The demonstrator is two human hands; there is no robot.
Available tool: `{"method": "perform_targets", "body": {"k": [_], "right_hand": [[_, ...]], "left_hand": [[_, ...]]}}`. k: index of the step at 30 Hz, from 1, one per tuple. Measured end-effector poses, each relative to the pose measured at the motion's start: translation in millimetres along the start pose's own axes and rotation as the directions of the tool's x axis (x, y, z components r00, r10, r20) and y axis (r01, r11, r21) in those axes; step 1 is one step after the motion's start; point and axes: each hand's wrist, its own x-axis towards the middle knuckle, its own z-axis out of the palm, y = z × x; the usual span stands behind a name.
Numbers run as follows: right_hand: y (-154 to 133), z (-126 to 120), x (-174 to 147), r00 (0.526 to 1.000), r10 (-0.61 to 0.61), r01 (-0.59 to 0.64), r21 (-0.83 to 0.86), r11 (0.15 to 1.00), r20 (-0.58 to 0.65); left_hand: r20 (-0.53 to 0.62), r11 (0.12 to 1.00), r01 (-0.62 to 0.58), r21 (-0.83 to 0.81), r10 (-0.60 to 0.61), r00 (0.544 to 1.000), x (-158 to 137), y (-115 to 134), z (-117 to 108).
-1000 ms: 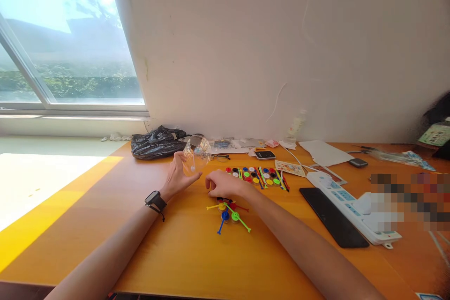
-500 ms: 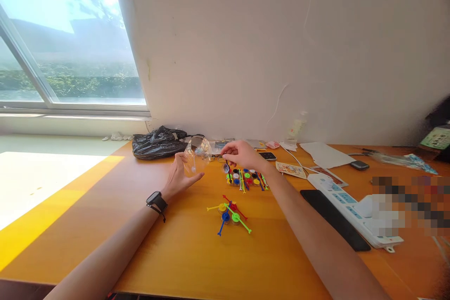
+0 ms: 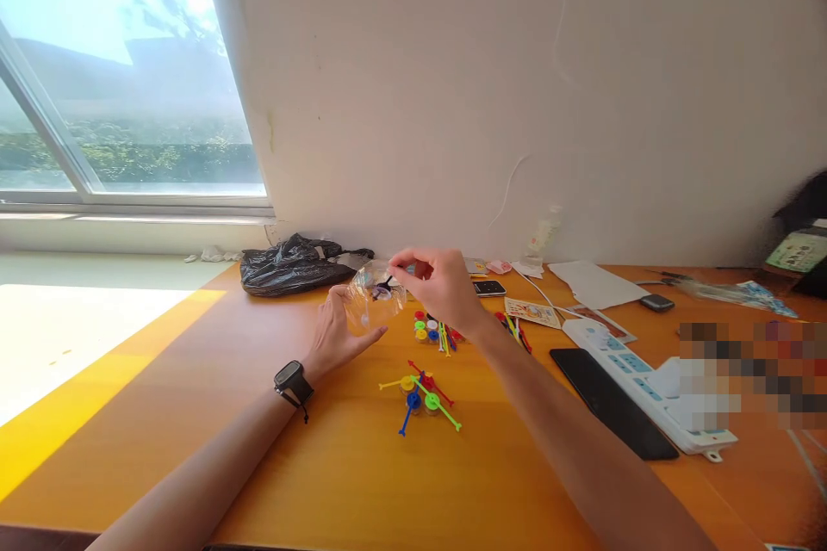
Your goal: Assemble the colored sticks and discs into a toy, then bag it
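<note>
Holding up a clear plastic bag point(image 3: 376, 303) above a wooden desk point(image 3: 310, 473), two bare hands meet near the middle of the view. The left hand point(image 3: 341, 331) reaches in from seven o'clock, a dark watch point(image 3: 294, 379) on its wrist; its fingers curl around the bag's left edge while the thumb sticks out below, spread away from them. The right hand point(image 3: 443, 286) comes from between four and five o'clock, wrist bent, thumb and forefinger pinching a black spinner point(image 3: 386, 284) at the bag's upper right side. Whether the spinner is inside the bag or in front of it, I cannot tell. A small pale shape shows through the film lower in the bag, too blurred to identify.

At five o'clock from the bag, four spinners in yellow point(image 3: 407, 383), red point(image 3: 429, 381), blue point(image 3: 413, 401) and green point(image 3: 432, 401) cluster on the desk, their arrows crossing. Coloured discs point(image 3: 426, 325) and loose-looking arrows sit at four o'clock, partly covered by the right hand and wrist. A crumpled black plastic bag point(image 3: 290, 267), its contents hidden, lies towards ten o'clock.
</note>
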Motion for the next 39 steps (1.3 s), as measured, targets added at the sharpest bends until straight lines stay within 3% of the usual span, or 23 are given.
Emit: {"method": "perform_targets", "body": {"k": [4, 8, 13, 18, 20, 24, 28, 32, 39], "right_hand": [[-3, 8, -3, 0.993, -0.079, 0.093, -0.19, 0.977, 0.083], [-4, 5, -5, 0.985, -0.161, 0.169, -0.229, 0.959, 0.054], [2, 3, -6, 0.988, -0.015, 0.035, -0.134, 0.99, 0.151], [16, 9, -2, 0.928, 0.155, -0.129, -0.097, 0.987, 0.34], [20, 15, -2, 0.914, 0.161, -0.149, -0.061, 0.987, 0.373], [24, 28, -5, 0.935, 0.104, -0.121, 0.03, 0.992, 0.34], [21, 33, -8, 0.941, 0.127, -0.159, 0.08, 0.984, 0.315], [18, 28, -7, 0.931, 0.188, -0.229, 0.098, 0.969, 0.313], [17, 10, -4, 0.879, 0.233, -0.319, 0.149, 0.936, 0.416]], "left_hand": [[-0.03, 0.999, -0.038, 0.007, 0.039, 0.999, 1, 7, -1], [-0.047, 0.999, -0.029, 0.016, 0.03, 0.998, 0, 8, -1], [-0.037, 0.999, 0.007, 0.051, -0.006, 0.999, 0, 6, -1], [-0.022, 0.996, -0.016, 0.087, 0.018, 1.0, 0, 5, -2], [-0.019, 0.993, -0.042, 0.11, 0.044, 0.999, 0, 7, -2], [-0.052, 0.991, -0.099, 0.093, 0.105, 0.993, -3, 16, 0], [-0.099, 0.995, -0.095, 0.043, 0.099, 0.99, -6, 21, 7], [-0.122, 0.997, -0.078, -0.014, 0.076, 0.99, -6, 14, 10], [-0.055, 0.991, -0.118, -0.07, 0.114, 0.992, -2, 2, 5]]}}
